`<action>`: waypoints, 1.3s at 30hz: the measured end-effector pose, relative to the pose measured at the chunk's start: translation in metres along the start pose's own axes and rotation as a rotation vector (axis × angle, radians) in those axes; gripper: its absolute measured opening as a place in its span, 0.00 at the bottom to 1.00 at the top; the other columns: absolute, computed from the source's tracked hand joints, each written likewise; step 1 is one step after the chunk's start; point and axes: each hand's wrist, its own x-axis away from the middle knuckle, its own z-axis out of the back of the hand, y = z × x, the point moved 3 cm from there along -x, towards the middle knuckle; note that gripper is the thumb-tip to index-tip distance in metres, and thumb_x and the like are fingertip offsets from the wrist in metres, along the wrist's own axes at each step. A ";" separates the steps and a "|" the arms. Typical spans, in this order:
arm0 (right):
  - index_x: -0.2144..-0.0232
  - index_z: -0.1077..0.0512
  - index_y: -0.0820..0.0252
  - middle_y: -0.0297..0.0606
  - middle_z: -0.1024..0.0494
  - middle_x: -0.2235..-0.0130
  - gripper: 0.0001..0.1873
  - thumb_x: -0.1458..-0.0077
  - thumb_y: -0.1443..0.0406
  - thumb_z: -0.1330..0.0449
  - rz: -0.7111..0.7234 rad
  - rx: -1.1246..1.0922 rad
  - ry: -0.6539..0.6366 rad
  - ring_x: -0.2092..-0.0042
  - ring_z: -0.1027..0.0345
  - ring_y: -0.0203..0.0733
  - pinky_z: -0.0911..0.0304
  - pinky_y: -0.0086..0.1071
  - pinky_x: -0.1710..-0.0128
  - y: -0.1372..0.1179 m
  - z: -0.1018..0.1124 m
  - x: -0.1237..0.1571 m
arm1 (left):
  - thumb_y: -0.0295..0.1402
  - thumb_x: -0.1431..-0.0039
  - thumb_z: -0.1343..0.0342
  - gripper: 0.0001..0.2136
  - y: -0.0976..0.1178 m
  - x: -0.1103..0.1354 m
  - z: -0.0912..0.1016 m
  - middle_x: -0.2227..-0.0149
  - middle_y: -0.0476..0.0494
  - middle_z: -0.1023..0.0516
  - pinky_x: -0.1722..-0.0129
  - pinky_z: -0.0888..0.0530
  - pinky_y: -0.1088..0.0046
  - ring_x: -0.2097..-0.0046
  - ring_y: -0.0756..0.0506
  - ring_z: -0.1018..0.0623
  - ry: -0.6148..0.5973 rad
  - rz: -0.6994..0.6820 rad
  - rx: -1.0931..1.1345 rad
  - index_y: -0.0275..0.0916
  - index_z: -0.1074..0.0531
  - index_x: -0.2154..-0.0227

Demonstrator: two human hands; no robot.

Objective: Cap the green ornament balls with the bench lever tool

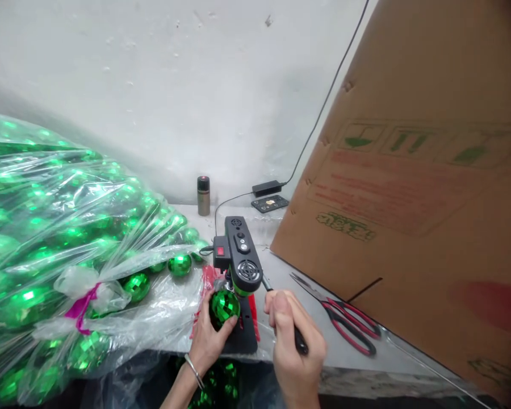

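A green mirrored ball (224, 305) sits in my left hand (208, 341), whose fingers and thumb curve around its sides. The ball is under the front of a small black machine (241, 241) that looks like a mini drill press, with a red switch on its left side. Its working tip is mostly hidden behind the head and the ball. My right hand (296, 346) is closed around the black-ended lever handle (300, 341) on the machine's right side. A black base plate (244, 338) lies below on red plastic (208, 278).
A clear bag (123, 227) full of green mirrored balls fills the left, tied with a pink strip (83, 307). Red-and-black scissors (344, 321) lie at right beside a large cardboard box (409, 199). Behind stand a small bottle (203, 196), a power adapter (267, 188) and a phone (269, 203).
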 end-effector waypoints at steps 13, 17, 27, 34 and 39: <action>0.71 0.32 0.55 0.30 0.30 0.73 0.18 0.25 0.71 0.47 0.039 -0.006 -0.008 0.71 0.34 0.34 0.37 0.29 0.70 0.002 0.001 0.005 | 0.44 0.48 0.26 0.39 -0.018 -0.002 -0.001 0.32 0.25 0.24 0.27 0.32 0.33 0.29 0.22 0.26 -0.157 -0.168 -0.132 0.39 0.31 0.34; 0.72 0.32 0.56 0.31 0.31 0.73 0.19 0.24 0.70 0.47 0.030 0.000 -0.003 0.72 0.34 0.35 0.38 0.29 0.71 0.001 0.001 0.005 | 0.41 0.48 0.27 0.38 -0.015 -0.005 -0.014 0.34 0.27 0.22 0.29 0.29 0.35 0.30 0.23 0.24 -0.139 -0.204 -0.138 0.39 0.30 0.35; 0.72 0.31 0.56 0.32 0.29 0.73 0.19 0.25 0.70 0.47 0.037 0.003 0.007 0.71 0.33 0.36 0.37 0.30 0.71 0.003 0.001 0.008 | 0.42 0.55 0.24 0.39 -0.024 -0.004 -0.024 0.40 0.28 0.18 0.33 0.26 0.32 0.37 0.22 0.20 -0.061 -0.214 -0.190 0.39 0.27 0.38; 0.69 0.32 0.55 0.31 0.29 0.72 0.17 0.26 0.73 0.48 0.085 0.000 0.025 0.72 0.33 0.36 0.39 0.30 0.72 0.016 0.000 0.024 | 0.42 0.53 0.24 0.39 -0.028 -0.003 -0.026 0.40 0.27 0.18 0.34 0.25 0.32 0.38 0.22 0.19 -0.064 -0.238 -0.214 0.37 0.28 0.38; 0.72 0.36 0.55 0.29 0.32 0.74 0.19 0.26 0.73 0.49 0.113 -0.016 0.067 0.72 0.32 0.35 0.40 0.30 0.72 0.024 -0.001 0.033 | 0.41 0.53 0.25 0.38 -0.027 -0.001 -0.027 0.41 0.27 0.18 0.36 0.24 0.33 0.39 0.22 0.19 -0.063 -0.252 -0.220 0.37 0.28 0.37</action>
